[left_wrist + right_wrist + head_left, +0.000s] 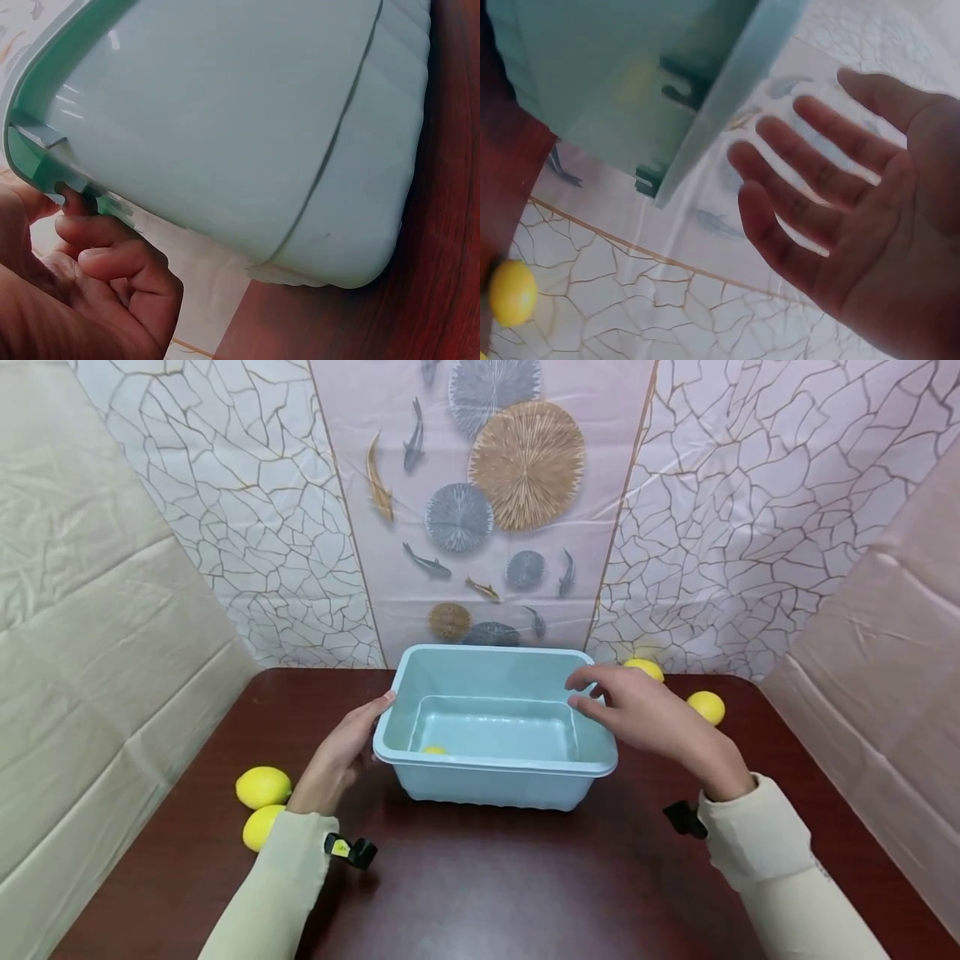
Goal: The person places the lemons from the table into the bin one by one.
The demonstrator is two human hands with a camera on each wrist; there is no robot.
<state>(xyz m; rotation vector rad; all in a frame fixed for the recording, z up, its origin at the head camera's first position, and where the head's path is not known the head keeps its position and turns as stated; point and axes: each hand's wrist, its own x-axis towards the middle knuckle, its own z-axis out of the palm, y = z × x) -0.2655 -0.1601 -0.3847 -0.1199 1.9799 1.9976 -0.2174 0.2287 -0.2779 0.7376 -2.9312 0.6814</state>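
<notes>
A pale blue plastic basin (493,785) stands near the far edge of the table, with a lemon (434,750) partly visible inside at its near left. My left hand (347,743) grips the basin's left rim; in the left wrist view its fingers curl under the lip. Over at the right rim hovers my right hand (645,706), fingers spread and relaxed, holding nothing. The right wrist view shows that palm (877,217) apart from the basin's wall (622,82).
Two lemons (263,787) lie on the dark red-brown table (487,877) beside my left forearm. Beyond my right hand are two more, one lemon (645,669) at the back and another lemon (707,707) nearer. A patterned cloth backdrop (480,568) rises behind the table.
</notes>
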